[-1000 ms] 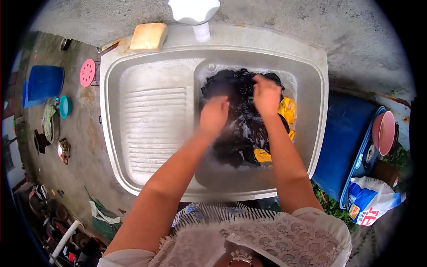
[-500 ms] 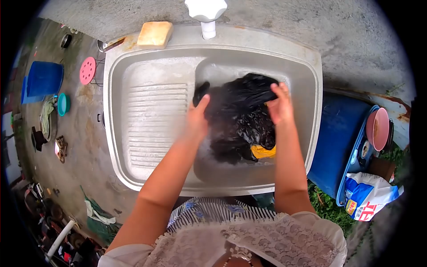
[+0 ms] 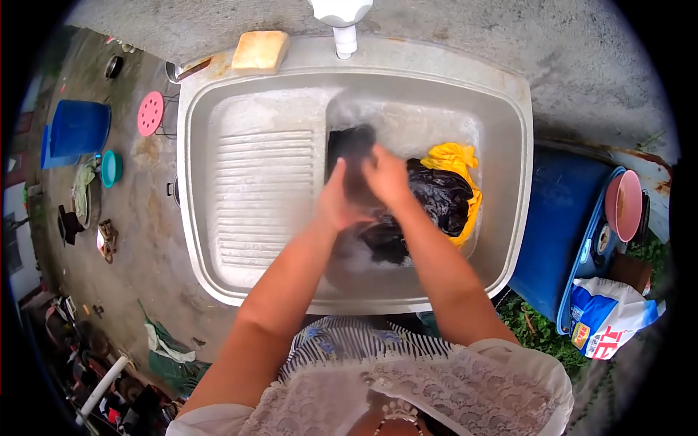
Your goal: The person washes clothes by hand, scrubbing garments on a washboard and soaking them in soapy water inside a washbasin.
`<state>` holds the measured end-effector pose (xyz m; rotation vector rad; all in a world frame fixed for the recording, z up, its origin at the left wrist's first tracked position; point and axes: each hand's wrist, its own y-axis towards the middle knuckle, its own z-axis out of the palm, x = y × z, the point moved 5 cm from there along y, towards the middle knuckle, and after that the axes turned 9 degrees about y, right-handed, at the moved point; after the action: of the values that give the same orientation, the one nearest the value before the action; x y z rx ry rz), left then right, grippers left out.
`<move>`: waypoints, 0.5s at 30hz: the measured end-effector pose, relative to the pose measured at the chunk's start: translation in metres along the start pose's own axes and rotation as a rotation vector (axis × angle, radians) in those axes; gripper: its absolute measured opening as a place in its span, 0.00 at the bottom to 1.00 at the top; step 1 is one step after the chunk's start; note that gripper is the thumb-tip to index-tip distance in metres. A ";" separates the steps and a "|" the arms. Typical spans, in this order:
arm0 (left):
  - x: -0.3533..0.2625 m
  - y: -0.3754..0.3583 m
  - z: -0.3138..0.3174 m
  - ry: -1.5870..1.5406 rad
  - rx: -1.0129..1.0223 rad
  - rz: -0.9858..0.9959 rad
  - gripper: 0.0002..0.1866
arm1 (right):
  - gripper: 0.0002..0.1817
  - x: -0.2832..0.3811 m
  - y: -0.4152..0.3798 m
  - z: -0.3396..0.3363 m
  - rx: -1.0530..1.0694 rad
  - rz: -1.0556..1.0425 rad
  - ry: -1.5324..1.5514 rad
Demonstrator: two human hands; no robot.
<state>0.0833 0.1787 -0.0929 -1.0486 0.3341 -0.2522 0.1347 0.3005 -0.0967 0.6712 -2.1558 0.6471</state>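
In the head view, my left hand (image 3: 340, 201) and my right hand (image 3: 387, 176) are close together over the right-hand basin of a pale stone laundry sink (image 3: 502, 240). Both are closed on a dark black cloth (image 3: 352, 142), which is bunched between them and blurred by motion. Its upper end lies against the divider beside the washboard. Just right of my hands, more wet, shiny black cloth (image 3: 442, 195) rests in the basin. A yellow cloth (image 3: 452, 155) is partly beneath it and shows along its right side.
The ridged washboard (image 3: 265, 196) fills the sink's left half. A yellowish soap block (image 3: 259, 51) sits on the back rim, beside a white tap (image 3: 344, 40). To the right stand a blue barrel (image 3: 556, 218), a pink bowl (image 3: 623, 206) and a detergent bag (image 3: 607, 316).
My hands have come together, the right one moving left. The black cloth is gathered at the basin's left side, and more of the yellow cloth shows at the right.
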 end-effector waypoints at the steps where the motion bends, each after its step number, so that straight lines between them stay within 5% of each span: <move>1: -0.006 0.008 -0.002 -0.136 0.131 0.061 0.41 | 0.18 0.043 -0.024 -0.006 0.038 0.034 0.198; 2: -0.010 0.016 -0.007 -0.274 0.262 0.121 0.36 | 0.18 0.077 -0.046 -0.006 -0.024 -0.199 0.284; 6: -0.002 0.028 -0.012 -0.200 0.410 0.231 0.31 | 0.13 0.134 -0.096 -0.001 0.250 -0.340 0.348; 7: 0.001 0.029 -0.012 -0.154 0.417 0.243 0.29 | 0.11 0.130 -0.090 -0.001 0.153 -0.465 0.237; 8: 0.005 0.030 -0.012 -0.107 0.417 0.253 0.28 | 0.10 0.109 -0.068 0.005 0.205 -0.292 0.062; 9: 0.008 0.028 -0.010 -0.068 0.407 0.261 0.27 | 0.10 0.080 -0.046 0.004 -0.065 -0.409 -0.057; 11: 0.006 0.011 0.002 -0.038 0.302 0.212 0.25 | 0.13 0.028 0.013 -0.023 -0.178 -0.141 -0.170; 12: 0.007 -0.007 0.015 -0.037 0.229 0.174 0.24 | 0.14 -0.006 0.032 -0.032 -0.212 0.014 -0.242; 15: 0.002 -0.031 0.033 0.006 0.081 0.239 0.27 | 0.16 -0.047 0.062 -0.050 -0.131 0.035 -0.402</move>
<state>0.0966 0.1896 -0.0508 -0.9189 0.4474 -0.0537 0.1472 0.3891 -0.1194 0.7426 -2.5584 0.4083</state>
